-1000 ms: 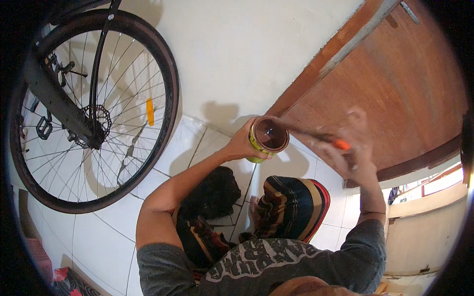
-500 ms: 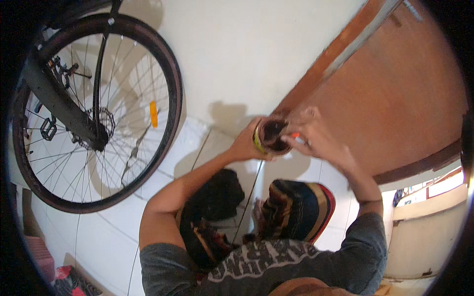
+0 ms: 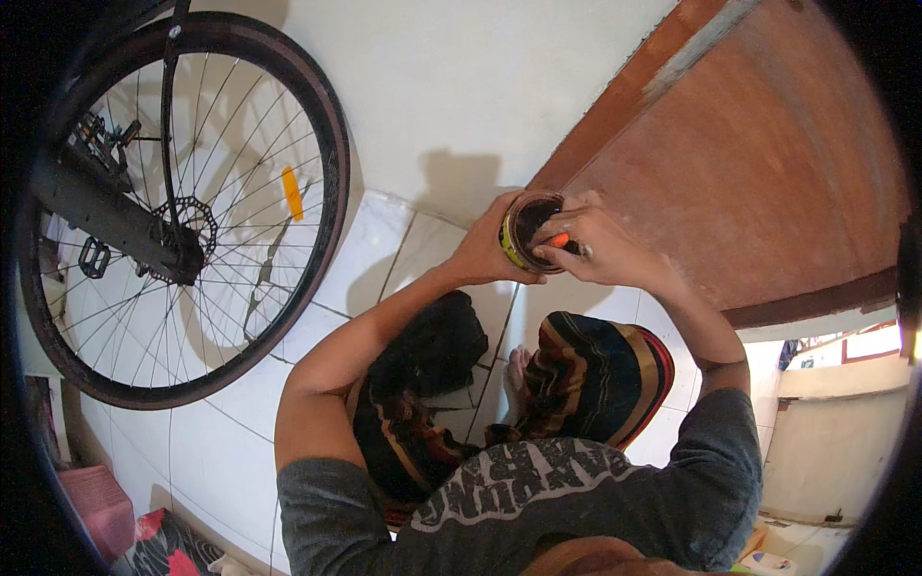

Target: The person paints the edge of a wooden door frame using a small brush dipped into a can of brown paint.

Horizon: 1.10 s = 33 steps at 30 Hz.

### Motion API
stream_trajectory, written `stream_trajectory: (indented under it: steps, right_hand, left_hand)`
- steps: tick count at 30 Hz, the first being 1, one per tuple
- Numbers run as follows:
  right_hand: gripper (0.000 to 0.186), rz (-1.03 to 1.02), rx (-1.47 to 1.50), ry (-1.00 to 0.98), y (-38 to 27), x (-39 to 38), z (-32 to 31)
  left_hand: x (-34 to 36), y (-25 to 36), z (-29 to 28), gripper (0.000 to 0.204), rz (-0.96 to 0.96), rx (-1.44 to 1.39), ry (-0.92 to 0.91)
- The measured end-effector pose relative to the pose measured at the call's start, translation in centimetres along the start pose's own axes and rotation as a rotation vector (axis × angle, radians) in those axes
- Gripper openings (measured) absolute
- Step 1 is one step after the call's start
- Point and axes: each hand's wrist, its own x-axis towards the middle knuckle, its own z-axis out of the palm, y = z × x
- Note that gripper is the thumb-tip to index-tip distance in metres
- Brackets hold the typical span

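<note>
In the head view my left hand (image 3: 480,248) is wrapped round a small tin (image 3: 515,248) with a yellow-green label and dark brown contents. My right hand (image 3: 600,245) is over the tin's mouth, closed on an orange-handled tool (image 3: 561,240), which looks like a brush; its tip is hidden inside the tin. Both hands are in front of a reddish-brown wooden panel (image 3: 740,163), above my lap and the patterned dark cloth (image 3: 586,374) over my legs.
A bicycle wheel (image 3: 331,192) stands at the left against the white wall (image 3: 442,77). White floor tiles (image 3: 216,451) lie beneath, cracked in places. A pink object (image 3: 96,509) and dark red-patterned cloth (image 3: 173,528) are at the lower left. A pale door (image 3: 816,446) is at the lower right.
My right hand has swung leftward with the orange-handled tool from beside the panel to over the tin. Both hands and the tin now appear higher in the picture.
</note>
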Motion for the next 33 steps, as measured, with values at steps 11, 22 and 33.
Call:
stream_trajectory:
  steps: [11,22,33]
  right_hand:
    - [0.017,0.004,-0.26,0.07,1.4,-0.9,0.2]
    - [0.013,0.074,-0.039,0.144,0.2,-4.4,-4.2]
    - [0.014,0.183,-0.026,0.145,-1.3,-5.1,-7.2]
  left_hand:
    - [-0.3,-1.2,0.7,0.114,-0.125,-0.063,-0.01]
    - [0.0,-2.0,0.6,0.109,-0.095,-0.082,-0.059]
    - [-0.1,-3.1,1.0,0.115,-0.098,-0.036,-0.049]
